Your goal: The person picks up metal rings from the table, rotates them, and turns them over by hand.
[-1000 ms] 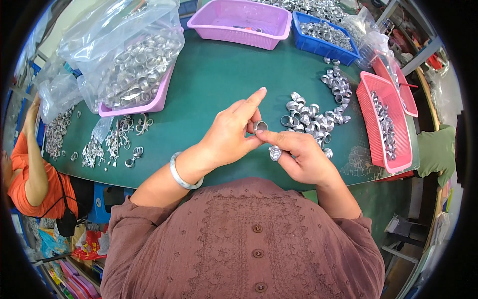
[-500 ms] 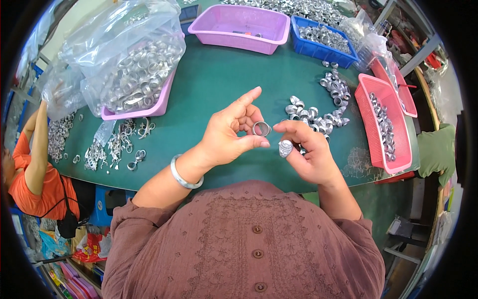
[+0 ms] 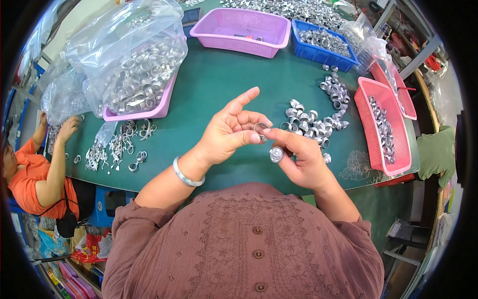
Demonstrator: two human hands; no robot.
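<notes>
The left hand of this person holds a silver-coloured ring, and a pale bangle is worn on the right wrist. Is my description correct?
Not entirely: the pale bangle is on the left wrist, not the right, as the head view shows. The left hand does hold a silver-coloured ring, as you wrote.

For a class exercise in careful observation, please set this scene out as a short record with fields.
Left hand: holds a silver ring
Right hand: fingers touch that ring; patterned ring by its thumb
Bracelet: pale, on left wrist
Surface: green table
Loose, right: ring pile
Far right: pink basket holding rings
Far side: purple basket; blue basket of rings
Far left: clear bag of rings
Nearby: person in orange
</notes>
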